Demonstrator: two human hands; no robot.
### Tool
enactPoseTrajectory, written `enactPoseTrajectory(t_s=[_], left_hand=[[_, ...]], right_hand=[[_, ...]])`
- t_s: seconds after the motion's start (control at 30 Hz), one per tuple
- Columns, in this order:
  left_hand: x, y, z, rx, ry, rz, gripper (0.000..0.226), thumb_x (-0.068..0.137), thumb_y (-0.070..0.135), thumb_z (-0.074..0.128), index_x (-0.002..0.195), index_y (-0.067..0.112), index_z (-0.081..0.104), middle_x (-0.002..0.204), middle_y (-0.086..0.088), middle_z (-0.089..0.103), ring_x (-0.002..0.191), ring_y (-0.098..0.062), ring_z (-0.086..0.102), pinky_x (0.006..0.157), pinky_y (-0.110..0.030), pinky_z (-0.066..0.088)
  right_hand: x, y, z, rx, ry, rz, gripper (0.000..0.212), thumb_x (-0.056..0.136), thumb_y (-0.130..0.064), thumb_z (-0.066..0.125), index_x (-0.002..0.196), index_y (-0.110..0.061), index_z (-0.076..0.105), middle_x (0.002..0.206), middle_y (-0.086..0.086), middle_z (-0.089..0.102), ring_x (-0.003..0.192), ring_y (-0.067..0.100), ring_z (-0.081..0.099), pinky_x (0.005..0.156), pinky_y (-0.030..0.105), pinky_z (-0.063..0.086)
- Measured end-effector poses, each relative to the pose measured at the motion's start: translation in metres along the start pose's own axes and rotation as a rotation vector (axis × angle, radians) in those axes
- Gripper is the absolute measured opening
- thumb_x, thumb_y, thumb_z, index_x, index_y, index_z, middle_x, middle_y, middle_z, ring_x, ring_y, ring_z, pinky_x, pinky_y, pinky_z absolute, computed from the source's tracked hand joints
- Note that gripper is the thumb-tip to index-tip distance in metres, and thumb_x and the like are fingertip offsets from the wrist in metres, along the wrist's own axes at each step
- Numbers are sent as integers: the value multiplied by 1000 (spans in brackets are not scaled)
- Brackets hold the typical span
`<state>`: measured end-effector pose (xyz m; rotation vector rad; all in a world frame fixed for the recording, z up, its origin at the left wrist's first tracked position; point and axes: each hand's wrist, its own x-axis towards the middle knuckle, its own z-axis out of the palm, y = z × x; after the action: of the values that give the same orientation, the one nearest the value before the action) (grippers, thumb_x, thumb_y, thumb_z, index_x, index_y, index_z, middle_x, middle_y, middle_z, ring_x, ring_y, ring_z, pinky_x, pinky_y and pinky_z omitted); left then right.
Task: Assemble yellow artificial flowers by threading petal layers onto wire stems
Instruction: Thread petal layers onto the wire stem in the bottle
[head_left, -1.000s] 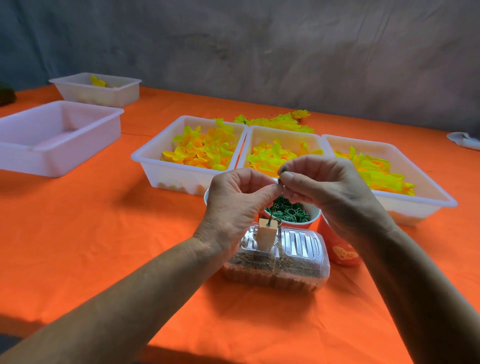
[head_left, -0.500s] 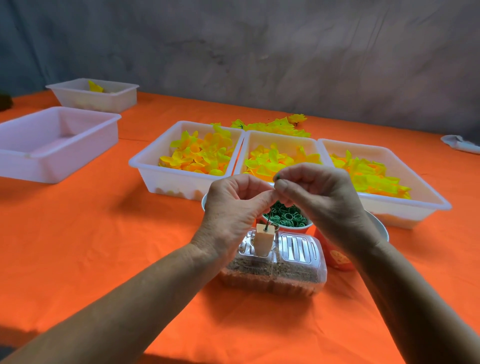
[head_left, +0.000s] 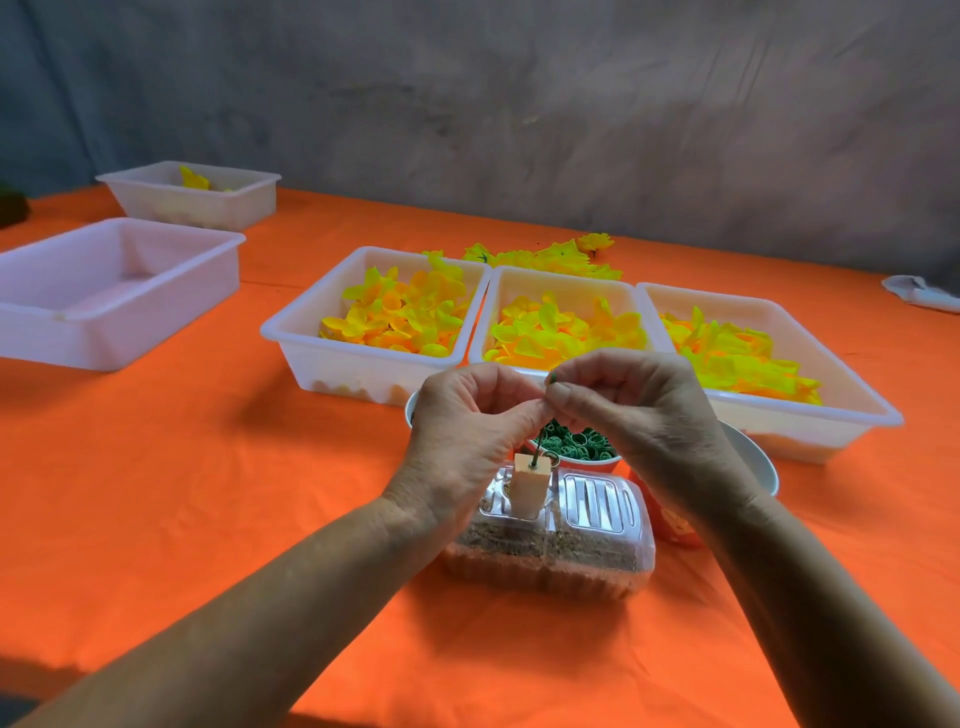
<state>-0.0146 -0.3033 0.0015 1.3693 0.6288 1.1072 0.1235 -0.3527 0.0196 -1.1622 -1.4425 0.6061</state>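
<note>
An empty tray (head_left: 104, 291) stood at far left, a smaller tray (head_left: 197, 200) beyond it. Three trays of yellow petals (head_left: 400, 317) sat side by side at centre. Near them, the left hand (head_left: 462, 441) and right hand (head_left: 644, 410) met, fingertips pinched together on a thin green stem (head_left: 540, 444). The stem stood in a block (head_left: 529, 491) on a clear box (head_left: 550, 535). A cup of green rings (head_left: 576, 447) sat just behind.
</note>
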Motion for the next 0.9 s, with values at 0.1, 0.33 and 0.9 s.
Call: enactPoseTrajectory(t_s=[0.1,0.33,0.9], left_hand=[[-2,-3,0,24,-2,-8,17,74,-7,72,73,8,65,60,2,66,54,-3,60,54,-15,47],[-5,-3,-9,174,-36,11,20,80,-9,63,73,9,69,72,-6,69,61,-5,62,60,-16,49],[1,-19,-14,425,-29,244,21,74,12,78,65,28,69,71,8,70,67,-4,64,67,-16,50]], right_hand=[[-5,4,4,5,18,26,17,78,3,69,77,-14,69,63,-3,69,59,3,62,57,15,49],[-17,14,11,-95,23,68,20,79,2,71,72,-17,71,67,7,70,64,11,62,60,33,53],[-24,21,10,-116,68,113,13,78,-11,74,73,-23,74,72,10,72,75,37,67,72,53,54]])
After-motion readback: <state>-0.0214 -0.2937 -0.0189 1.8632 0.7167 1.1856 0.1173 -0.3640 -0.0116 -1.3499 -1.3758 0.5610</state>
